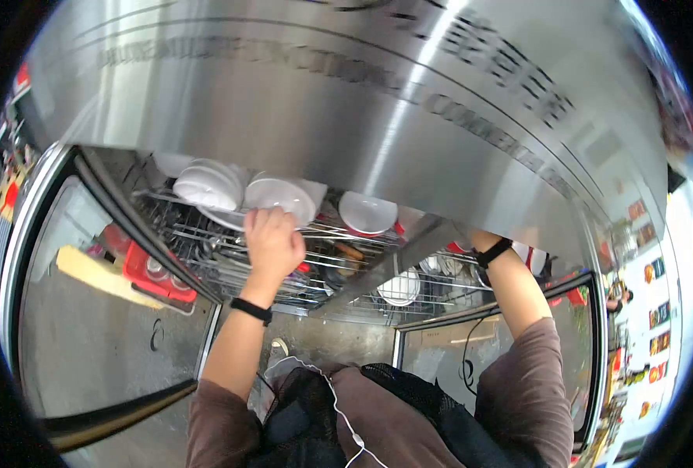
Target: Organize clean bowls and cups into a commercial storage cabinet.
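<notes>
My left hand [272, 240] reaches into a steel cabinet, its fingers bent together at the front rim of a white bowl [282, 201] on the upper wire shelf [339, 232]. Just left of that bowl stands a stack of white dishes [208, 186]. Another white bowl [366, 212] sits further right on the shelf. My right hand [482, 240] is inside the cabinet's right side; only its base shows above the black wristband, and the steel header panel [284, 93] hides the fingers. Near that wrist are white dishes with red parts [530, 256].
Glass doors swing open at the left [113, 312] and right [510, 351]. A steel post [393, 265] divides the cabinet front. White plates [399, 288] and metal utensils [229, 265] lie on lower racks. A red basket [155, 273] shows through the left door's glass.
</notes>
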The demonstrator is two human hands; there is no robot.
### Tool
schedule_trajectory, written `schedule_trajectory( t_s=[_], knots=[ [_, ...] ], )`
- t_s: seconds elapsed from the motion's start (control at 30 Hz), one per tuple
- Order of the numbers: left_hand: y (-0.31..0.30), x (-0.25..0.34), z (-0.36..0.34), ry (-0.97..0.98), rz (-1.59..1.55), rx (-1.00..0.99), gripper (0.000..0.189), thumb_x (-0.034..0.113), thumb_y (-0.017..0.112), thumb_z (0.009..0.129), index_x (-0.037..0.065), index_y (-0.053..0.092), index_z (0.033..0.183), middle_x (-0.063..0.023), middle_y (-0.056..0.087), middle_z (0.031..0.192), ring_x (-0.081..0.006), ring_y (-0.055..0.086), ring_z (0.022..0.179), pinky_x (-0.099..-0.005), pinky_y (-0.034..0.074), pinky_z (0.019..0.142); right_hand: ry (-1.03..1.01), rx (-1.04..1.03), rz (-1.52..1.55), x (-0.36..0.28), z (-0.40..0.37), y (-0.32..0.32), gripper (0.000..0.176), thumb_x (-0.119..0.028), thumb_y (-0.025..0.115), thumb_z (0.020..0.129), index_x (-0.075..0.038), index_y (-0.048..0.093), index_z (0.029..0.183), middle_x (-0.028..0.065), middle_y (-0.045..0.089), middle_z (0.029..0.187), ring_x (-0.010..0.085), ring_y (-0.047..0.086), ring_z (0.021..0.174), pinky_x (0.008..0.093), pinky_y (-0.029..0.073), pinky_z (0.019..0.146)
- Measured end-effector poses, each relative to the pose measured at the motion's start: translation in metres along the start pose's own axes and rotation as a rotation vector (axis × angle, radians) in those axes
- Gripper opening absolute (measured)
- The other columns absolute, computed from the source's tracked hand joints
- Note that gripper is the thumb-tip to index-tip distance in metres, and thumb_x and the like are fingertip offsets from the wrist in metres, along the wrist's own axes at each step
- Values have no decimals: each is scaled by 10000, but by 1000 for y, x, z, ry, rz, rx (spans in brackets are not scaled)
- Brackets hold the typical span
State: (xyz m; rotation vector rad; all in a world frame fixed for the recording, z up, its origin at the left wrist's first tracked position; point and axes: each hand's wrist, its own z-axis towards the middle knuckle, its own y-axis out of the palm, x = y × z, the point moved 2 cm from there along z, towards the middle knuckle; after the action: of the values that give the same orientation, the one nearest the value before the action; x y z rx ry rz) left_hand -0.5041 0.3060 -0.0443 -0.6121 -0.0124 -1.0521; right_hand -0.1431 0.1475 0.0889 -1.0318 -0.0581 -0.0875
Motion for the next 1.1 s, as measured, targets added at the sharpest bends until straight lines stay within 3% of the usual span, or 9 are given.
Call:
schedule_trajectory(
  t_s=[0.2, 0.3, 0.4, 0.47, 0.5, 0.53, 0.6, 0.73, 1.1],
  knots=[
    [7, -2, -3, -12, 63, -69, 149, 49, 658, 689, 54, 565, 805, -141, 590, 889, -382, 558, 914, -537, 420, 969, 55, 13, 37, 27, -32, 0, 347, -253, 712, 931, -37, 703, 1203, 198, 717, 1209, 423, 651, 1122, 553, 508, 992],
    [5, 7, 2, 45, 126, -39, 143, 18, 653, 701, 65, 539, 773, -129, 573, 865, -371, 529, 860, -512, 415, 911, 136, 20, -184, 62, -78, -4, 342, -228, 734, 889, -29, 738, 1167, 201, 732, 1124, 423, 674, 1062, 510, 533, 911],
    [9, 7, 2, 39, 178, -22, 130, 12, 630, 701, 61, 532, 770, -125, 545, 835, -377, 516, 850, -510, 414, 913, 217, 465, -175, 95, -128, -30, 300, -265, 733, 900, -35, 744, 1092, 197, 732, 1035, 405, 681, 1001, 497, 537, 852],
    [9, 8, 0, 33, 193, -29, 123, 9, 623, 697, 52, 531, 766, -133, 547, 838, -383, 514, 846, -509, 417, 915, 730, 200, -2, 125, -174, -38, 268, -266, 746, 890, -47, 727, 1043, 185, 718, 1017, 397, 679, 944, 481, 539, 812],
    [11, 8, 0, 29, 199, -29, 119, 8, 619, 695, 48, 530, 764, -137, 547, 839, -386, 513, 844, -508, 419, 916, 823, 235, -92, 143, -192, -40, 242, -247, 767, 876, -65, 745, 1034, 137, 740, 991, 359, 694, 988, 470, 567, 796],
    [12, 7, -1, 31, 215, -28, 116, 8, 618, 696, 44, 529, 760, -140, 547, 838, -390, 513, 842, -507, 421, 917, 747, 414, -195, 153, -207, -44, 200, -244, 769, 868, -73, 756, 971, 134, 728, 918, 369, 697, 946, 488, 569, 775],
    [14, 6, -2, 30, 248, -28, 108, 7, 615, 696, 38, 528, 752, -147, 548, 835, -397, 513, 839, -505, 425, 919, 680, 459, -338, 173, -229, -46, 178, -235, 757, 863, -72, 779, 933, 150, 744, 895, 378, 698, 926, 495, 580, 785],
    [14, 8, -1, 8, 337, -74, 82, -4, 594, 704, 28, 528, 740, -151, 562, 831, -399, 516, 836, -505, 430, 902, 737, 158, -177, 211, -267, -34, 216, -232, 734, 868, -57, 810, 970, 154, 785, 938, 393, 692, 948, 486, 589, 843],
    [17, 10, 0, 3, 406, -49, 71, -13, 595, 701, 16, 531, 715, -168, 577, 820, -410, 530, 839, -506, 447, 921, 674, 422, -1, 199, -267, -57, 152, -137, 734, 891, -19, 758, 984, 159, 751, 964, 391, 655, 923, 473, 544, 843]
  ],
)
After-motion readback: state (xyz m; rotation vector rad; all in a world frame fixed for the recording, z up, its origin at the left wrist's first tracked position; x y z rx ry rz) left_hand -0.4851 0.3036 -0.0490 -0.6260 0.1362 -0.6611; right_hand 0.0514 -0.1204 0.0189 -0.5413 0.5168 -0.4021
